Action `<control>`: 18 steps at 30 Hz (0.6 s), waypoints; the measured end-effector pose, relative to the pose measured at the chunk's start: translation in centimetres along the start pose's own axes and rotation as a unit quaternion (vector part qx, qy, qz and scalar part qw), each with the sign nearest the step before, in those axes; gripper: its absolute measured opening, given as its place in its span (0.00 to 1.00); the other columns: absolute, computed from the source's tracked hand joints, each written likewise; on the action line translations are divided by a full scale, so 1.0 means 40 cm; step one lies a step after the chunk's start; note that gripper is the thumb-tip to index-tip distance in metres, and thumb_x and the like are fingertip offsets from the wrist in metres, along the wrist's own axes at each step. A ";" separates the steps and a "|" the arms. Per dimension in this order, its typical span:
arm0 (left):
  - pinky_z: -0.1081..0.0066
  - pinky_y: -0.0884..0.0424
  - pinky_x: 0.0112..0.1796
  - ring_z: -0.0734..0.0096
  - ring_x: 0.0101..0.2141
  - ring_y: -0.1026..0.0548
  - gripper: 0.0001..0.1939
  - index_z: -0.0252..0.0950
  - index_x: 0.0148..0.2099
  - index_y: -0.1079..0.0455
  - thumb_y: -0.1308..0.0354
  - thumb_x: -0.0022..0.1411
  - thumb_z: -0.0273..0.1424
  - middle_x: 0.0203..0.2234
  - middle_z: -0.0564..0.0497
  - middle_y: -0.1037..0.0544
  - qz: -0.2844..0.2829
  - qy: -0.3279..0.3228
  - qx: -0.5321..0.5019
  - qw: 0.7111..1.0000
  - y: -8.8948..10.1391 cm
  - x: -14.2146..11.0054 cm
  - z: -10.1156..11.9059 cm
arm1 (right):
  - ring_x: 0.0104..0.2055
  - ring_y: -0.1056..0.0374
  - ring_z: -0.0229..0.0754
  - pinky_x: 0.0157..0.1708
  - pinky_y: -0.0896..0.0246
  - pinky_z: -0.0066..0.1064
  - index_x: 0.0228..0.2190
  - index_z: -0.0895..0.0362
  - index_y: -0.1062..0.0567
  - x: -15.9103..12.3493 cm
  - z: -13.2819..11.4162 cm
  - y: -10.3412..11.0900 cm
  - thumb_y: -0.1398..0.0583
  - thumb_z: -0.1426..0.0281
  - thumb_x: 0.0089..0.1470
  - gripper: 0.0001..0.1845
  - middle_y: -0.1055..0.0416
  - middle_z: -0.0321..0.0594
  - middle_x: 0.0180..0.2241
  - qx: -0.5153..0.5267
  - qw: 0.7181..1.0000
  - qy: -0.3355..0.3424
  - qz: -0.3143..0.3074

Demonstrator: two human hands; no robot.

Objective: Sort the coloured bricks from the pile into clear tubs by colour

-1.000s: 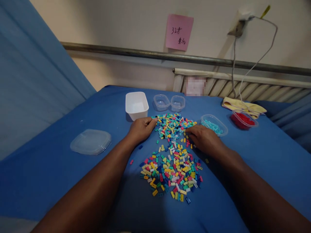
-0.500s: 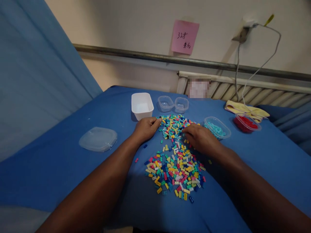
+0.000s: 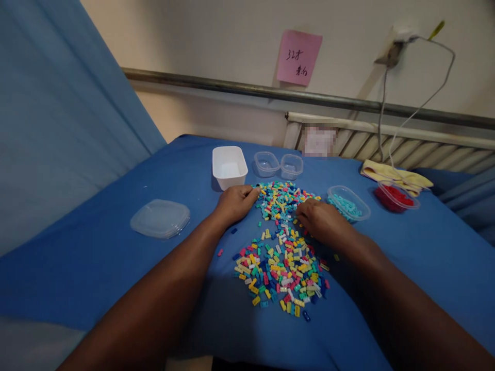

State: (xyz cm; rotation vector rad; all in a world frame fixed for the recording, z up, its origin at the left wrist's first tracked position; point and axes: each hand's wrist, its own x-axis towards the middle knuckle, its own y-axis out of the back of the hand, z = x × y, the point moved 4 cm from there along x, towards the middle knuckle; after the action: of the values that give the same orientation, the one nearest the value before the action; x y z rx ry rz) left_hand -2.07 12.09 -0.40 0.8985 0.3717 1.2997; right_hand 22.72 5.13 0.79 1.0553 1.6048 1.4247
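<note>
Small toy building bricks in many colours lie in two joined heaps: a far heap, largely turquoise, and a looser near heap. My left hand rests at the left edge of the far heap, fingers curled and thumb against them. On the heap's right side is my right hand, its fingers bent down among the bricks. Both hands look closed, but their fingertips are too small and hidden to show what they hold. Just beyond my left hand stands a white tub.
Two clear tubs stand behind the far heap. To the right are a clear tub of turquoise bricks, a tub of red bricks and a yellow cloth. Stacked clear lids lie left on the blue sheet.
The view has shifted slightly, moving the scene a little to the right. My right hand's fingers are more bent in; my left hand stays beside the far heap.
</note>
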 end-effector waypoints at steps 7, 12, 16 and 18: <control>0.67 0.52 0.28 0.71 0.23 0.38 0.29 0.38 0.24 0.39 0.52 0.71 0.51 0.18 0.55 0.38 -0.002 -0.003 0.008 1.000 0.000 0.004 -0.002 | 0.44 0.26 0.45 0.42 0.40 0.30 0.43 0.54 0.18 0.011 -0.011 -0.007 0.44 0.71 0.69 0.14 0.20 0.45 0.41 0.026 0.999 0.040 -0.004; 0.67 0.50 0.28 0.70 0.24 0.36 0.28 0.38 0.25 0.35 0.52 0.71 0.51 0.19 0.54 0.35 -0.007 -0.007 -0.001 1.000 -0.002 0.005 -0.004 | 0.45 0.26 0.46 0.44 0.38 0.32 0.43 0.55 0.19 -0.016 0.033 0.029 0.44 0.69 0.70 0.13 0.20 0.44 0.43 0.043 0.997 0.014 0.068; 0.67 0.51 0.27 0.71 0.24 0.37 0.28 0.37 0.24 0.35 0.51 0.71 0.51 0.18 0.54 0.36 -0.009 -0.005 -0.002 1.000 -0.003 0.006 -0.005 | 0.47 0.26 0.51 0.48 0.35 0.37 0.45 0.56 0.18 -0.071 0.157 0.086 0.43 0.66 0.67 0.14 0.20 0.48 0.45 0.029 0.974 -0.091 0.204; 0.67 0.51 0.27 0.71 0.23 0.37 0.28 0.37 0.24 0.35 0.51 0.71 0.51 0.18 0.54 0.36 -0.007 -0.006 -0.001 1.000 -0.003 0.007 -0.005 | 0.47 0.25 0.53 0.47 0.33 0.40 0.45 0.58 0.18 -0.094 0.217 0.093 0.42 0.65 0.66 0.15 0.19 0.50 0.45 0.007 0.964 -0.138 0.228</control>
State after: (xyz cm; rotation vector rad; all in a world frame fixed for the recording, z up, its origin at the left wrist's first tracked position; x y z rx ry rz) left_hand -2.07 12.44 -0.55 0.9005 0.3666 1.2810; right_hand 32.53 5.26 3.47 1.6305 1.2184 1.4700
